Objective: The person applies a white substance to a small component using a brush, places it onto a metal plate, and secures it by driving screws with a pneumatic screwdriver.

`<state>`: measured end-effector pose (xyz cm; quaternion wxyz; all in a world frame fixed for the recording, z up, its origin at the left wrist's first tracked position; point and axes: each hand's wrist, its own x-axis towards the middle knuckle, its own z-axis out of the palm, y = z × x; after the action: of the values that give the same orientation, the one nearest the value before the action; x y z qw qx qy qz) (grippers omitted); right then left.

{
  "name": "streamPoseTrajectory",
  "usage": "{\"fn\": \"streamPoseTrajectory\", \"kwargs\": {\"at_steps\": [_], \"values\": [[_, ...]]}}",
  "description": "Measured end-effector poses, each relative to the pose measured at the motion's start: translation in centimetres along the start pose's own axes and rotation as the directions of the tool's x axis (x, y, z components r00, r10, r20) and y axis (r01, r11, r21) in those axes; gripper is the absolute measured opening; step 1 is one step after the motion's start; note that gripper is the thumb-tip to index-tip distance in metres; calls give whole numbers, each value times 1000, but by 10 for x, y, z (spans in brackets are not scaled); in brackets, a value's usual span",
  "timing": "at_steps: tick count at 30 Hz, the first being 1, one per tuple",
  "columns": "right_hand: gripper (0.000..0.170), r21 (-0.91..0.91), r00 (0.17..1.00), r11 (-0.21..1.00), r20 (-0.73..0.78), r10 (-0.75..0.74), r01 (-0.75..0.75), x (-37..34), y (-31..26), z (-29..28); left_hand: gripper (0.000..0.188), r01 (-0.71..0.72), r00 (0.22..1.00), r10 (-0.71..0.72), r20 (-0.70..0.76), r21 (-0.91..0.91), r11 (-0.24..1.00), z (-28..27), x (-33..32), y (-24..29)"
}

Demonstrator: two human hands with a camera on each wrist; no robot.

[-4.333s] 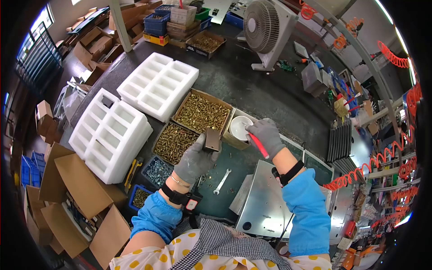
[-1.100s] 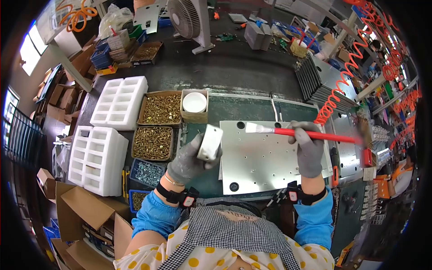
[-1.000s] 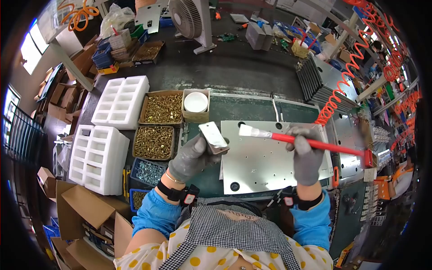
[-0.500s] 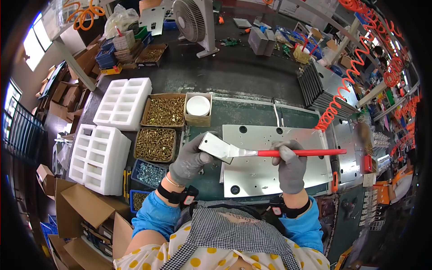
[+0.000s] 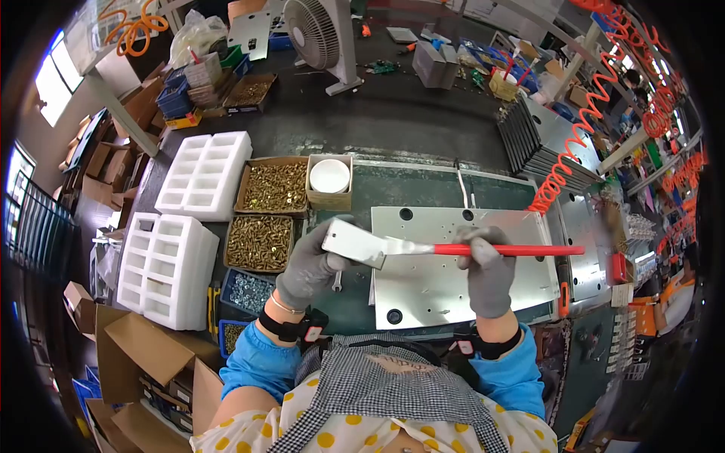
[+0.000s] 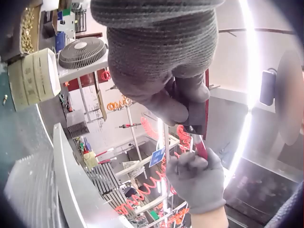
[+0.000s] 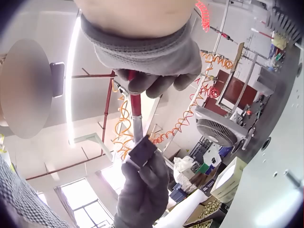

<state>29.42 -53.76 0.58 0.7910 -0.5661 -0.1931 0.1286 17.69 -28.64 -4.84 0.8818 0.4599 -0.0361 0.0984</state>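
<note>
In the head view the gloved left hand [image 5: 306,264] grips a small metal block [image 5: 353,243], its pale flat face up and tilted. The gloved right hand [image 5: 488,275] pinches the red handle [image 5: 540,250] of a flat brush, whose pale bristles [image 5: 394,247] meet the block's right end. In the left wrist view the block [image 6: 195,114] is dark on the side that shows, below the left fingers. The right wrist view shows the brush handle [image 7: 135,102] under the right fingers and the block [image 7: 142,151] in the left hand [image 7: 142,194].
A drilled metal plate [image 5: 453,283] lies under the right hand. Left of it are a wrench [image 5: 337,282], boxes of brass screws [image 5: 259,241], a white bowl [image 5: 329,176] in a carton and white foam trays [image 5: 168,268]. A fan [image 5: 313,38] stands behind; a red coiled hose [image 5: 555,181] hangs right.
Since about a second ago, the right hand has moved left, bringing the brush from beside the block onto it. The left hand has shifted slightly left, turning the block. Earlier, the right hand was by the bowl.
</note>
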Motion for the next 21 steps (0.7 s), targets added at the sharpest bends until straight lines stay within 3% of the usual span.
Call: {"fn": "streamPoseTrajectory", "kwargs": {"at_steps": [1, 3, 6, 9, 10, 13, 14, 17, 21], "values": [[11, -91, 998, 995, -50, -31, 27, -1, 2, -6, 81, 4, 999, -5, -46, -15, 1000, -6, -2, 0], [12, -41, 991, 996, -103, -84, 80, 3, 5, -10, 85, -17, 992, 17, -124, 0, 1000, -6, 1, 2], [12, 34, 988, 987, -19, -154, 154, 0, -10, 9, 83, 34, 998, -32, -60, 30, 999, 1, 9, 1], [15, 146, 977, 982, 161, -141, 118, -5, -11, 36, 80, 58, 998, -58, -4, 78, 995, 8, 9, -11], [14, 5, 977, 997, 200, -80, 81, -5, -10, 37, 80, 64, 998, -64, -2, 58, 996, 10, 9, -14], [12, 11, 990, 1000, 143, -14, 13, -4, 10, 24, 80, 0, 998, 7, -60, 128, 992, 10, 6, -7], [12, 37, 996, 999, 84, 0, -3, -4, 10, 18, 87, -27, 993, 46, -107, 170, 985, 3, 6, -7], [13, -2, 998, 999, 45, -39, 39, -4, 9, 1, 87, -36, 986, 67, -152, 197, 980, -3, 2, 1], [15, -32, 991, 991, 20, -133, 134, -2, 8, -8, 81, -86, 982, 99, -163, 84, 993, -2, 8, 3]]}}
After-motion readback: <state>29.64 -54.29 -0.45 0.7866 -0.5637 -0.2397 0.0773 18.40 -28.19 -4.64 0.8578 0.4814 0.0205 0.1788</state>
